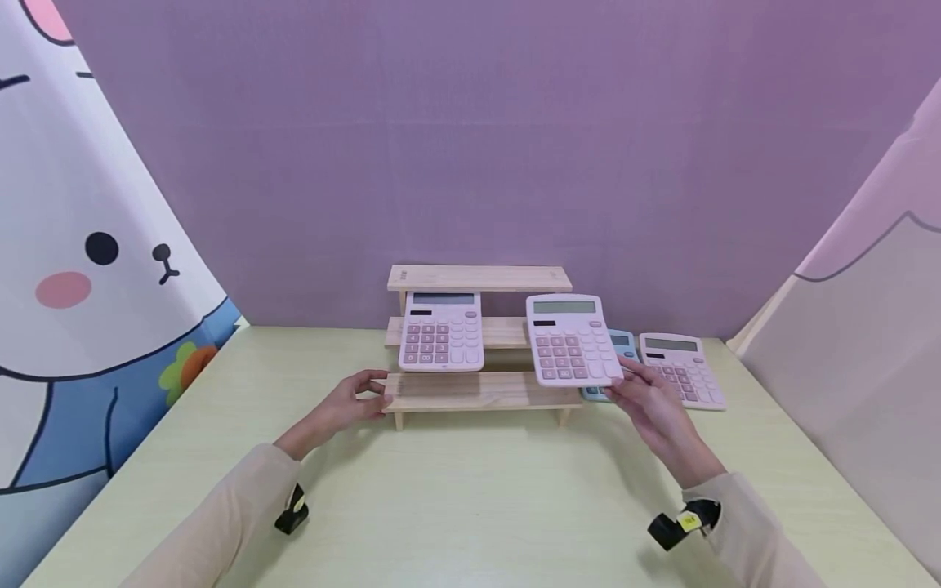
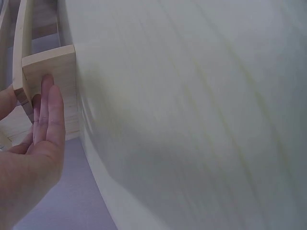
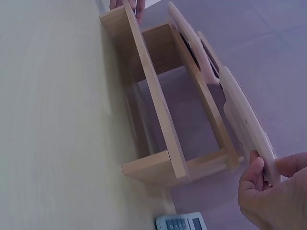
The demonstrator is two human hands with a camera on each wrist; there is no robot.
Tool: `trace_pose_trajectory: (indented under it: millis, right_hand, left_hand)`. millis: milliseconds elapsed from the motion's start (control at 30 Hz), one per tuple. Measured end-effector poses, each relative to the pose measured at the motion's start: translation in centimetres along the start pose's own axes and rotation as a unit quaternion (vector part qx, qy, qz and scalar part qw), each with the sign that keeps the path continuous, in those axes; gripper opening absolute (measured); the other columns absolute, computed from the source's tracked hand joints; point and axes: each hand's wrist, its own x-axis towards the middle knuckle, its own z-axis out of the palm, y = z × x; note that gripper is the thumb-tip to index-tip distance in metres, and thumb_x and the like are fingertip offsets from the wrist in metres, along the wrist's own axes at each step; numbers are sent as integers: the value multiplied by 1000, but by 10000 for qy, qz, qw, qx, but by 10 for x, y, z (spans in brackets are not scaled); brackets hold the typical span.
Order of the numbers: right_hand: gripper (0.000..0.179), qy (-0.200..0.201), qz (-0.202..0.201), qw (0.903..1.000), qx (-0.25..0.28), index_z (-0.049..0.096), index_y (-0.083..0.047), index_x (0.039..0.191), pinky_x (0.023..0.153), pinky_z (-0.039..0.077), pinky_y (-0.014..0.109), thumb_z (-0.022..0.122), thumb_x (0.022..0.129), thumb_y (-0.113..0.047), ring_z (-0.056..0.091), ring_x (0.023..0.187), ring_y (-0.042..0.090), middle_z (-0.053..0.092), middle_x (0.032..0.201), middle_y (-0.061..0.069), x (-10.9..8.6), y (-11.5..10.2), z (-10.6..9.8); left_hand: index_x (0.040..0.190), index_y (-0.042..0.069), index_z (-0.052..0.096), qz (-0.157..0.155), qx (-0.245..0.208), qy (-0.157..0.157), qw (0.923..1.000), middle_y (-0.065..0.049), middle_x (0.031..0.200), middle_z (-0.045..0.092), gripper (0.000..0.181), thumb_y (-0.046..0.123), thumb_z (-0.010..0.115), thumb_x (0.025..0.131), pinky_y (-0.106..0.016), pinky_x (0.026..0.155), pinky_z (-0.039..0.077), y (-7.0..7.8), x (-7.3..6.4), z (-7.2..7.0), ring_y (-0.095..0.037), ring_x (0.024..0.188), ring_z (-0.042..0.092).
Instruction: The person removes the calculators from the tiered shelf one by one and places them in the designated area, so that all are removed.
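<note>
A light wooden stand (image 1: 478, 278) with three stepped shelves stands against the purple backdrop. My left hand (image 1: 345, 412) grips the left end of its lowest shelf, thumb above and fingers underneath, as the left wrist view also shows. With my right hand (image 1: 654, 408) I pinch the lower right corner of a pink calculator (image 1: 573, 343). That calculator tilts back with its screen up, overlapping the right part of the middle shelf in the head view. Another pink calculator (image 1: 441, 335) leans on the left half of the middle shelf, keys facing me.
Right of the stand, a pink calculator (image 1: 691, 384) lies on the pale table (image 1: 470, 506). Beside it is a blue calculator (image 3: 181, 222), partly hidden in the head view. A cartoon-printed cloth (image 1: 110, 204) hangs at the left, and a pale panel (image 1: 867, 367) borders the right side.
</note>
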Motion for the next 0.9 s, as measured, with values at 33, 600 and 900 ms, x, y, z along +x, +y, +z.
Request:
trace_pose_trajectory:
  millis: [33,600,900]
  right_hand:
    - [39,8,-3,10000,11,31,1,128,82,53,19,42,91,8,59,85,7,61,94,-1,-1,-1,-2]
    - [27,-353,-420,9956,759,54,-6,104,77,55,24,39,90,12,61,81,13,63,90,5,-11,-7,-37]
    - [31,-477,-545,9915,1079,58,-3,102,77,56,26,36,90,15,62,82,16,63,91,8,-18,-9,-53]
  left_hand:
    - [137,-6,29,-2,-3,-4,10000,-26,117,46,58,10,57,88,-35,83,56,0,0,0,-18,88,61]
    - [136,-6,30,-31,56,45,10000,-25,115,47,57,9,57,89,-36,83,56,0,0,1,-16,86,60]
    - [136,-6,30,-7,99,39,9999,-26,117,47,57,10,57,89,-36,84,56,0,-1,1,-17,88,60]
